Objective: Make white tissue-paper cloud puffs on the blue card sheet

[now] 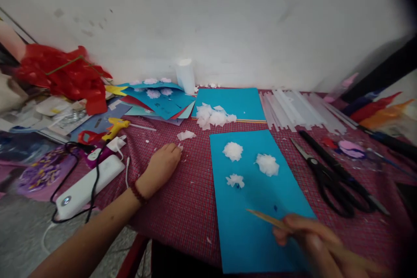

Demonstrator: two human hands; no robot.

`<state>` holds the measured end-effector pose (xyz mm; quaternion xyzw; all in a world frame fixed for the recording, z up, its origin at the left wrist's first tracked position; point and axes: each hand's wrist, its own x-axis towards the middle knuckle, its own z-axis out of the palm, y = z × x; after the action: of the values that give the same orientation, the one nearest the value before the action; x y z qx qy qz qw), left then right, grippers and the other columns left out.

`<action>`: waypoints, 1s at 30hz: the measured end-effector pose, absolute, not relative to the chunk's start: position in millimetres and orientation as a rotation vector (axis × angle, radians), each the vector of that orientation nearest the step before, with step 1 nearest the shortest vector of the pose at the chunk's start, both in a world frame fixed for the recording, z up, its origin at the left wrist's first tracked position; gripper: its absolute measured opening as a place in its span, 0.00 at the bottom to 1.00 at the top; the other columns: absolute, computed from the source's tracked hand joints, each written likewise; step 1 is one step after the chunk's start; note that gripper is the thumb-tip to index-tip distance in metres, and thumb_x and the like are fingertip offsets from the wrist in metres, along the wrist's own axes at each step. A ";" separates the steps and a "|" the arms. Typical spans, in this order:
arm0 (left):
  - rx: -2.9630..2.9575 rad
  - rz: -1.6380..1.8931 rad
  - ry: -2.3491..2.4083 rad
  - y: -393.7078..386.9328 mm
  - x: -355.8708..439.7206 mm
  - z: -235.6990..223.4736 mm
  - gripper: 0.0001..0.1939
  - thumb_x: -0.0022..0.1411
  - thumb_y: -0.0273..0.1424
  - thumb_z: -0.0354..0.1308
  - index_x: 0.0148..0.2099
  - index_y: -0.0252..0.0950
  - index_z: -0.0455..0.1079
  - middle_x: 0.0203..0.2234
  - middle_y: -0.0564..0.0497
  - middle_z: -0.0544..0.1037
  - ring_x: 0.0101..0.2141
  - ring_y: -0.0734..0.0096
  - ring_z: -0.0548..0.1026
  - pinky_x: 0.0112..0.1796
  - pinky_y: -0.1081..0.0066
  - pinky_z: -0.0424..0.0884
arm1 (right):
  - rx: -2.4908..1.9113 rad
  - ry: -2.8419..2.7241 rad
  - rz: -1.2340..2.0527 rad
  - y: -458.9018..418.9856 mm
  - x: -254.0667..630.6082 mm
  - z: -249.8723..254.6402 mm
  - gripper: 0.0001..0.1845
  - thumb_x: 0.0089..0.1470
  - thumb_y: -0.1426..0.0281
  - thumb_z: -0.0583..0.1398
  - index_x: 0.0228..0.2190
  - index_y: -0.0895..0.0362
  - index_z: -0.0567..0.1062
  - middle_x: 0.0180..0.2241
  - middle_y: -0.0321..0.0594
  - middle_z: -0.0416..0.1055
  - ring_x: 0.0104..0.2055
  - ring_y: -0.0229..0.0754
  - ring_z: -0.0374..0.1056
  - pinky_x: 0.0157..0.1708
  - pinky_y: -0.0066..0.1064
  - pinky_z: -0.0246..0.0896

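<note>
Right hand (311, 236) grips a pointed wooden stick (265, 217) over smooth blue paper (246, 243).

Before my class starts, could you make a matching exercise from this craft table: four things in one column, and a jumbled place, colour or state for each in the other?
Column one
1. left hand
2. right hand
3. glue gun
4. scissors

Column two
A. gripping a pointed wooden stick
B. black-handled, right of the blue sheet
C. with a bracelet at its wrist
D. yellow body

Pairs: 1-C, 2-A, 3-D, 4-B
</note>
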<state>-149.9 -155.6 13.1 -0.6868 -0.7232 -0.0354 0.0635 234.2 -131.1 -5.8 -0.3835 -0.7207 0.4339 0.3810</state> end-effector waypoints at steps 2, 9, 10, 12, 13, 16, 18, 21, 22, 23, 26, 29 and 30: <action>-2.111 -0.142 -2.176 -152.1 -157.1 15.5 0.10 0.64 0.26 0.47 0.33 0.36 0.68 0.29 0.46 0.75 0.33 0.63 0.72 0.38 0.65 0.68 | -0.680 -2.191 0.922 -143.3 242.1 -6.0 0.19 0.60 0.69 0.52 0.51 0.39 0.69 0.37 0.39 0.80 0.39 0.50 0.77 0.38 0.42 0.73; -2.047 -1.234 -2.584 -142.1 -147.5 39.2 0.07 0.56 0.36 0.56 0.32 0.37 0.66 0.24 0.54 0.72 0.26 0.71 0.70 0.30 0.72 0.65 | -0.742 -2.777 0.748 -141.7 233.9 9.0 0.15 0.51 0.65 0.65 0.43 0.50 0.75 0.59 0.42 0.64 0.60 0.53 0.60 0.61 0.52 0.50; -2.089 -1.324 -2.611 -142.4 -140.3 42.2 0.08 0.56 0.36 0.57 0.31 0.37 0.66 0.24 0.55 0.71 0.26 0.72 0.69 0.29 0.72 0.65 | -0.777 -2.791 0.723 -141.4 231.1 9.0 0.14 0.51 0.64 0.65 0.42 0.51 0.75 0.59 0.42 0.64 0.61 0.53 0.59 0.61 0.52 0.50; -2.187 -1.421 -2.636 -143.3 -124.5 46.2 0.09 0.55 0.37 0.58 0.31 0.36 0.67 0.24 0.55 0.71 0.26 0.74 0.68 0.30 0.73 0.65 | -0.852 -2.784 0.675 -141.7 225.5 7.0 0.14 0.52 0.64 0.64 0.41 0.52 0.75 0.59 0.42 0.64 0.62 0.52 0.57 0.61 0.51 0.51; -2.228 -1.454 -2.641 -143.4 -117.2 47.3 0.09 0.55 0.37 0.59 0.32 0.36 0.67 0.25 0.55 0.71 0.26 0.74 0.69 0.30 0.73 0.66 | -0.877 -2.774 0.656 -141.8 223.0 5.4 0.13 0.52 0.64 0.64 0.41 0.52 0.75 0.59 0.42 0.64 0.62 0.53 0.57 0.60 0.52 0.51; -2.324 -1.504 -2.665 -140.2 -99.9 48.9 0.10 0.55 0.37 0.59 0.35 0.36 0.66 0.26 0.55 0.70 0.25 0.75 0.68 0.27 0.74 0.65 | -0.872 -2.749 0.630 -138.3 216.9 0.8 0.13 0.52 0.64 0.64 0.40 0.52 0.75 0.59 0.42 0.65 0.61 0.53 0.58 0.60 0.52 0.50; -2.419 -1.459 -2.685 -135.3 -91.4 50.8 0.10 0.55 0.37 0.59 0.33 0.36 0.65 0.23 0.57 0.68 0.23 0.77 0.65 0.24 0.75 0.62 | -0.861 -2.735 0.633 -132.7 214.6 0.2 0.13 0.52 0.64 0.64 0.41 0.53 0.75 0.58 0.43 0.65 0.61 0.53 0.58 0.60 0.52 0.50; -2.630 -1.318 -2.725 -124.4 -78.6 56.2 0.10 0.56 0.37 0.58 0.30 0.35 0.65 0.20 0.58 0.64 0.21 0.78 0.62 0.23 0.76 0.59 | -0.838 -2.712 0.681 -123.4 214.8 5.0 0.16 0.51 0.66 0.65 0.43 0.53 0.73 0.59 0.45 0.65 0.62 0.53 0.57 0.61 0.53 0.48; -2.700 -1.288 -2.725 -120.3 -73.9 58.3 0.10 0.56 0.37 0.58 0.29 0.35 0.65 0.20 0.58 0.64 0.21 0.78 0.61 0.23 0.76 0.58 | -0.815 -2.699 0.713 -120.9 215.7 8.0 0.16 0.52 0.68 0.64 0.44 0.53 0.73 0.59 0.45 0.64 0.62 0.52 0.57 0.61 0.52 0.47; -2.767 -1.272 -2.717 -116.1 -69.1 60.3 0.10 0.56 0.36 0.58 0.29 0.35 0.66 0.20 0.58 0.65 0.22 0.78 0.61 0.24 0.76 0.58 | -0.788 -2.670 0.751 -118.7 216.9 11.6 0.16 0.53 0.71 0.62 0.45 0.53 0.72 0.59 0.45 0.64 0.62 0.50 0.57 0.61 0.51 0.47; -2.954 -1.236 -2.667 -104.0 -55.4 64.2 0.08 0.57 0.35 0.57 0.31 0.34 0.68 0.23 0.56 0.68 0.24 0.77 0.63 0.26 0.75 0.60 | -0.738 -2.467 0.871 -111.9 219.3 23.0 0.18 0.58 0.78 0.53 0.49 0.53 0.67 0.56 0.45 0.67 0.59 0.44 0.60 0.58 0.46 0.54; -3.083 -1.147 -2.643 -93.4 -46.8 62.2 0.08 0.58 0.34 0.56 0.32 0.34 0.68 0.23 0.56 0.67 0.25 0.77 0.63 0.27 0.74 0.59 | -0.772 -2.175 1.060 -99.2 213.9 32.5 0.18 0.62 0.74 0.50 0.52 0.52 0.65 0.49 0.44 0.72 0.51 0.42 0.68 0.49 0.38 0.64; -3.098 -1.148 -2.647 -90.6 -45.2 60.0 0.08 0.58 0.35 0.55 0.33 0.35 0.67 0.23 0.57 0.67 0.24 0.77 0.63 0.27 0.74 0.60 | -0.780 -2.085 1.141 -93.2 209.5 34.5 0.17 0.63 0.72 0.49 0.52 0.51 0.65 0.44 0.42 0.74 0.46 0.41 0.70 0.46 0.36 0.66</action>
<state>-45.2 -90.6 60.0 -0.6254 -0.5345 -0.2318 -0.5191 209.5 -93.2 34.5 -0.2958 -0.7911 0.4331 0.3147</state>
